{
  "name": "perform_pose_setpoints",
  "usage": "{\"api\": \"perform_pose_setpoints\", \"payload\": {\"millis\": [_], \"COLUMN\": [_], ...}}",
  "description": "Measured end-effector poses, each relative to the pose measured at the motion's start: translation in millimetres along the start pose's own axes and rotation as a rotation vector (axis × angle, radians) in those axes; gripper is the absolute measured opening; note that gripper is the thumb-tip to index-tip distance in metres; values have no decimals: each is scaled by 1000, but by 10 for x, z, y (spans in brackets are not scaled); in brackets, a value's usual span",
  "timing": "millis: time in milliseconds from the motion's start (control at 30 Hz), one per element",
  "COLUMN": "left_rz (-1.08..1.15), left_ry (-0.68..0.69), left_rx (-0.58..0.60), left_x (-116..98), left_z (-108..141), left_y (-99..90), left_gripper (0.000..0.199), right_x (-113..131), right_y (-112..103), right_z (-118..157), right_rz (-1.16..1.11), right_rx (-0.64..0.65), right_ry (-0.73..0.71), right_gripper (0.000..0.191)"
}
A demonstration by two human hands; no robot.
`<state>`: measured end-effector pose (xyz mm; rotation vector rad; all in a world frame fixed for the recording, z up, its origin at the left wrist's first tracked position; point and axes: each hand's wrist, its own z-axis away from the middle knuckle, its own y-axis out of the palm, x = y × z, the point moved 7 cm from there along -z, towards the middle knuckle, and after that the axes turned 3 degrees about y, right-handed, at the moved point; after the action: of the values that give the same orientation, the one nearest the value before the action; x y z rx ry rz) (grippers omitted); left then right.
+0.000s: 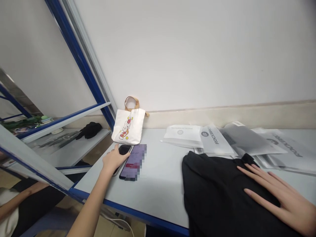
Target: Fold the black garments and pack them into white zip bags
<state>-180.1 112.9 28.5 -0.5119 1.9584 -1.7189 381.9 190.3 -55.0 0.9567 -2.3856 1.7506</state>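
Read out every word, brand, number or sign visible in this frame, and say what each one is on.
"ROCKBRO": on the middle plastic packaging bag.
"ROCKBRO": slanted on the far-right plastic bag, somewhat blurred.
"01:07": on the purple phone screen; the rest is pixelated.
Upside-down print on the leftmost white bag: too blurred to read.
The canvas tote bag shows only a cartoon cat, no readable words.

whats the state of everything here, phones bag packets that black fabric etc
left hand, fingers on the black phone
black phone, lying flat, no lit screen showing
phone with purple screen, lying flat, screen lit, partly blurred
right hand, open, fingers spread, flat on the black fabric
black fabric, spread on the table, outside any packet
white canvas tote bag, upright, leaning on the wall
grey ROCKBROS packets, flat, overlapping
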Motion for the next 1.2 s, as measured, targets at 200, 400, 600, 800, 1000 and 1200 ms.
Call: {"api": "perform_pose_setpoints", "payload": {"millis": [200,400,600,800,1000,1200], "left_rz": [-6,-1,115,486,426,452], "left_ry": [4,10,167,970,1041,984], "left_rx": [11,11,-262,40,286,211], "left_x": [17,73,-326,-1678,-1962,-1796], "left_z": [3,-32,465,1742,1957,1805], "left_y": [46,102,-309,-76,298,290], "left_gripper": [81,79,61,57,66,67], "right_x": [25,252,342,398,444,436], "right_y": [37,-63,-131,-161,-255,-285], "right_z": [20,34,35,18,14,22], "right_rz": [105,120,136,146,91,35], "right_rx": [39,40,84,116,96,88], "right_ry": [-96,-73,-37,-22,36,71], "right_gripper": [69,64,64,66,59,49]}}
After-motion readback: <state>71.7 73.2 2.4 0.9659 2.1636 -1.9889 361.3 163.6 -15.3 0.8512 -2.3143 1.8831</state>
